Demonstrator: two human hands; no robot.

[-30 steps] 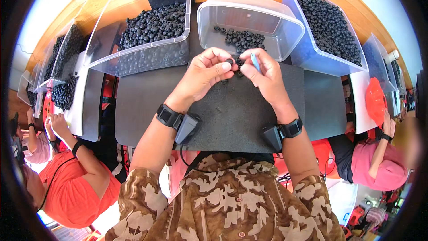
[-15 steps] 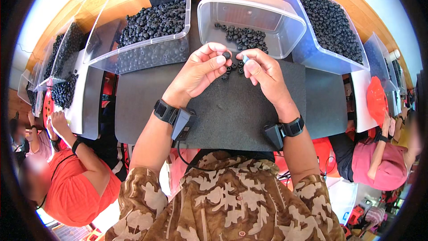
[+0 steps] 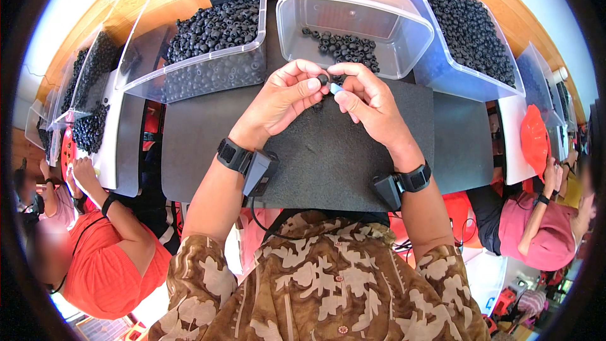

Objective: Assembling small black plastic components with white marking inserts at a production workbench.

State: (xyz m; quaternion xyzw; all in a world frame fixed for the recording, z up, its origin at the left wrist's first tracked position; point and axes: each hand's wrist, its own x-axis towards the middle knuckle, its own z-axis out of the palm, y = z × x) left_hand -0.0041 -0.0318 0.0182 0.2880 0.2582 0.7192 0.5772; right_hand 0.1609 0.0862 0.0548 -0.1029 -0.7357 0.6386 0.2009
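My left hand pinches a small round black bead-like piece between thumb and fingertips. Close against it, my right hand has its thumb and index finger pressed on a small light-blue object, whose kind is too small to make out. Both hands meet above the far part of a dark mat. Just beyond them stands a clear plastic bin with a loose heap of black pieces in it. A few more pieces lie partly hidden behind my fingers.
A large clear bin of black pieces stands at the far left, another full bin at the far right. Co-workers sit on both sides, one in an orange shirt, one in pink. A red bowl-like object is on the right.
My right hand has moved left, bringing the light-blue object up to the black piece. My left hand has hardly moved and keeps its pinch.
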